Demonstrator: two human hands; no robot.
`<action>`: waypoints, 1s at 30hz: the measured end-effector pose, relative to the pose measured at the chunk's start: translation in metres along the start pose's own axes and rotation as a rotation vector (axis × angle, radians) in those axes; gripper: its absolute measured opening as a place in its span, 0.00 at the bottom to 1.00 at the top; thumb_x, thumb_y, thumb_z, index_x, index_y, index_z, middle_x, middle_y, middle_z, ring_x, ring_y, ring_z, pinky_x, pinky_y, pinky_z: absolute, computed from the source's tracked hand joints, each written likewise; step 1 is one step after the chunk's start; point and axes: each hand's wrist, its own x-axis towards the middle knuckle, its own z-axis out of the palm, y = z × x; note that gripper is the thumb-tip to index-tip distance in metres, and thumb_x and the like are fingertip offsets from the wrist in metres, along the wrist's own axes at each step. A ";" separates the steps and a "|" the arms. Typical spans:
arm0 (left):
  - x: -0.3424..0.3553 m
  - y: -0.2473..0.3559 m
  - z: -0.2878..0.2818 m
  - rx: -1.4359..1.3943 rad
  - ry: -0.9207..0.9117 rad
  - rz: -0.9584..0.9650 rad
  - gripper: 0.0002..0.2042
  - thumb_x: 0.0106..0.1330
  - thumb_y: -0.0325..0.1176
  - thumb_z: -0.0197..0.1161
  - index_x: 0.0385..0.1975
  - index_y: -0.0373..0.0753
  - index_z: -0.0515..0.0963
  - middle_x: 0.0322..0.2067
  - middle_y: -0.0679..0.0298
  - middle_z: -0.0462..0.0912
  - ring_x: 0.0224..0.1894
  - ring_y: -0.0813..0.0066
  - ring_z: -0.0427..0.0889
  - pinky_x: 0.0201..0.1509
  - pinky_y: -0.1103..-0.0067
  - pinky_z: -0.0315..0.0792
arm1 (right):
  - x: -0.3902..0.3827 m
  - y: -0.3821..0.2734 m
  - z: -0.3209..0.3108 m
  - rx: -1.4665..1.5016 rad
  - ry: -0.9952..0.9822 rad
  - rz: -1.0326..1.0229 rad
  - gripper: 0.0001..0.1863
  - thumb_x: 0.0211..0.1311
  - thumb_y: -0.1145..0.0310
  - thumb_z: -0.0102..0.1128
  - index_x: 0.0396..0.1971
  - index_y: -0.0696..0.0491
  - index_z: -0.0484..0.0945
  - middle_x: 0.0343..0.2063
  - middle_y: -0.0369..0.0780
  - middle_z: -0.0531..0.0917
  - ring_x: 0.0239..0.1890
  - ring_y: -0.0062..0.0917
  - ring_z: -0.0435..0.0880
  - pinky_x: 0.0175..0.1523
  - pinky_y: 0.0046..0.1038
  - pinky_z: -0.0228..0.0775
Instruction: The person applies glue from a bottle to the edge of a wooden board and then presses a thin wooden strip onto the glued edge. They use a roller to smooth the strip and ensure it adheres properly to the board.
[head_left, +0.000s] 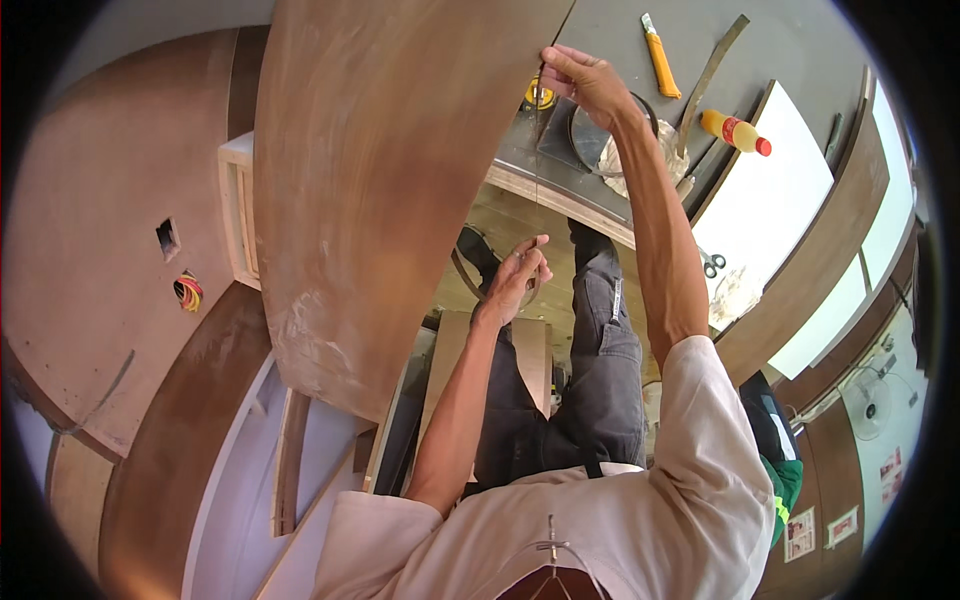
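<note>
A large brown wood-veneer panel (pixel 360 180) stands up on the left, marked with pale smears. At its upper right edge is my right hand (pixel 590 85), thumb and fingers pinched on a thin dark strip. From there the strip runs down as a fine line towards my left hand (pixel 515 280), which is lower, above my legs. My left fingers are partly curled around a brown looped edging strip (pixel 460 268); whether both are one strip I cannot tell. Beside my right hand lies a yellow tape measure (pixel 540 93), partly hidden by the fingers.
On the grey worktop (pixel 600 25) lie a yellow utility knife (pixel 660 62), a curved strip (pixel 712 80) and a bottle (pixel 735 130) with a red cap. Scissors (pixel 713 265) rest by a white board (pixel 765 190). Wires (pixel 187 291) poke from a hole in the left panel.
</note>
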 end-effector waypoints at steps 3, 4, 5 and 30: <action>-0.003 0.006 0.001 -0.023 0.015 -0.021 0.23 0.75 0.44 0.56 0.65 0.42 0.67 0.35 0.72 0.73 0.41 0.81 0.76 0.57 0.73 0.74 | -0.005 -0.006 0.009 0.002 0.025 0.005 0.28 0.62 0.62 0.71 0.56 0.64 0.75 0.35 0.33 0.80 0.34 0.14 0.78 0.43 0.17 0.75; -0.003 0.006 0.001 -0.040 0.007 -0.019 0.23 0.75 0.44 0.57 0.65 0.42 0.67 0.35 0.72 0.73 0.41 0.82 0.76 0.57 0.73 0.74 | -0.005 -0.008 0.013 -0.010 0.028 0.005 0.27 0.63 0.62 0.70 0.55 0.63 0.76 0.35 0.32 0.80 0.33 0.13 0.77 0.42 0.16 0.74; -0.002 0.006 0.001 -0.057 0.000 -0.017 0.23 0.74 0.45 0.57 0.65 0.42 0.67 0.35 0.72 0.73 0.41 0.82 0.76 0.56 0.73 0.74 | -0.006 -0.009 0.015 -0.021 0.031 0.005 0.26 0.63 0.62 0.70 0.55 0.63 0.76 0.34 0.32 0.79 0.32 0.13 0.76 0.42 0.16 0.73; 0.008 0.000 0.001 0.049 0.075 -0.011 0.24 0.70 0.51 0.61 0.59 0.44 0.73 0.32 0.73 0.76 0.37 0.83 0.78 0.48 0.79 0.70 | -0.030 0.026 0.021 -0.086 0.051 -0.042 0.24 0.59 0.62 0.73 0.49 0.64 0.80 0.34 0.36 0.83 0.35 0.18 0.80 0.43 0.20 0.76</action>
